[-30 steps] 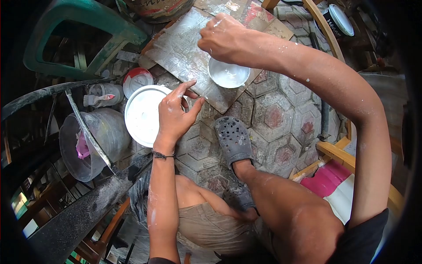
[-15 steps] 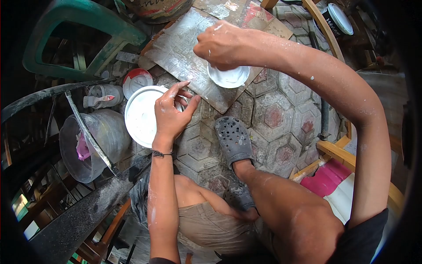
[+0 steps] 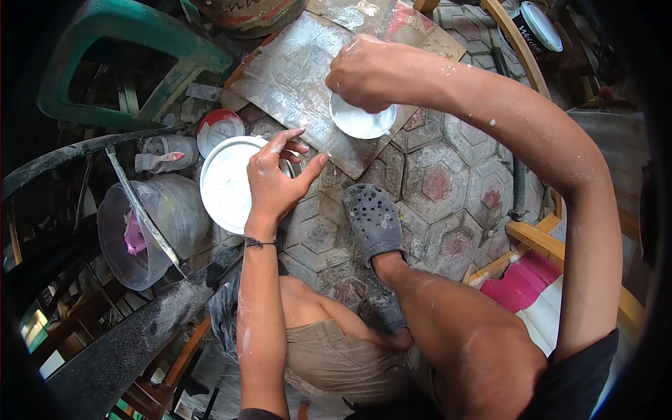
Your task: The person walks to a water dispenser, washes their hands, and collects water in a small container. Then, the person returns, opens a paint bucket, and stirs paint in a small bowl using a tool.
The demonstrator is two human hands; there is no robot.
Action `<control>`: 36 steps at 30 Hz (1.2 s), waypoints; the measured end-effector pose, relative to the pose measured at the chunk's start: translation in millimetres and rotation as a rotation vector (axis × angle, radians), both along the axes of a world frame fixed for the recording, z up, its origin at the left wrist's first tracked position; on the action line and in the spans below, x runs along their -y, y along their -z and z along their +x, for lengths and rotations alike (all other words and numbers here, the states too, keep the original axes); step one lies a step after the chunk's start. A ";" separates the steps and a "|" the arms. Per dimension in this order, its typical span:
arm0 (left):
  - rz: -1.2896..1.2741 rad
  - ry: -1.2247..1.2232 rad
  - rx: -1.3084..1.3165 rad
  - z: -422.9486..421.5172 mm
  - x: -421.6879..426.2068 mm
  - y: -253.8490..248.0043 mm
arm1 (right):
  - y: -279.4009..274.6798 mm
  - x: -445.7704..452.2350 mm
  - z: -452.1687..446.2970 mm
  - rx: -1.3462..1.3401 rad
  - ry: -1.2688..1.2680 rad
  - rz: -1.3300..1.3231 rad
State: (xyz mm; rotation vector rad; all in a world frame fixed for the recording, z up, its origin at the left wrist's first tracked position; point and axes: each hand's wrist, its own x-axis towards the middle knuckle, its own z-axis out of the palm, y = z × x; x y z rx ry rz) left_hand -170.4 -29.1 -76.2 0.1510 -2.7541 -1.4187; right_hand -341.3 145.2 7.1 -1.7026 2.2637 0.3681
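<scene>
A small white cup of white paint [image 3: 364, 121] stands on the stained cardboard [image 3: 283, 73]. Over its upper edge is my right hand [image 3: 360, 73], its fingers curled down and closed; what they hold, if anything, is hidden. My left hand [image 3: 280, 171] hovers over the right edge of a round white lid or tub top [image 3: 227, 185], fingers spread and holding nothing. White smears mark both hands and forearms.
A green plastic stool [image 3: 189, 45] stands at upper left. Below it are a red-rimmed lid [image 3: 220, 129], a brush [image 3: 157, 159] on a jar, and a clear bucket [image 3: 171, 224]. Wooden frame pieces [image 3: 535, 241] lie at right. My grey shoe [image 3: 374, 220] rests on the paving [image 3: 434, 182].
Over the cup, my right hand has shifted first left and down, then back to the right. My left hand has moved slightly, its fingers still spread.
</scene>
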 end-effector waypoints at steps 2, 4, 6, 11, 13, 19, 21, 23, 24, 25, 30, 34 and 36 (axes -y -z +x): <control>-0.001 0.024 -0.018 -0.4 0.3 -2.0 | -1.5 3.4 0.5 -0.013 0.004 -0.145; 0.013 0.023 -0.006 0.3 2.2 -0.4 | 13.9 7.7 -6.0 -0.063 0.027 -0.339; 0.040 0.027 -0.015 -0.4 1.6 -0.5 | 18.7 3.7 -8.7 -0.098 -0.009 -0.346; 0.166 0.045 -0.008 -1.2 7.9 -1.9 | 13.6 8.1 -2.7 -0.026 0.044 -0.234; 0.192 0.039 0.002 -0.6 7.6 -2.4 | 12.9 7.0 -7.1 -0.113 0.031 -0.294; 0.279 0.074 -0.047 0.3 17.5 11.0 | -2.3 8.3 -0.4 0.027 0.101 -0.010; 0.384 0.066 -0.055 0.8 18.3 11.6 | 3.5 6.5 -5.2 -0.040 0.075 -0.217; 0.414 0.062 -0.053 0.5 18.6 12.2 | 7.7 4.4 -9.9 -0.097 0.078 -0.251; 0.414 0.056 -0.049 1.1 19.1 11.8 | 6.9 -0.5 -9.5 -0.061 0.071 -0.185; 0.411 0.052 -0.044 2.2 19.7 10.9 | 4.7 -8.0 -8.6 -0.024 0.065 -0.120; 0.381 0.059 -0.072 2.7 18.7 11.9 | 2.5 -0.3 -7.1 -0.007 0.124 -0.328; 0.373 0.032 -0.040 2.2 17.3 10.6 | 8.3 -11.8 -9.3 -0.026 0.059 -0.118; 0.369 0.039 -0.054 2.3 18.4 10.5 | -2.1 -1.2 -2.0 0.024 0.104 -0.121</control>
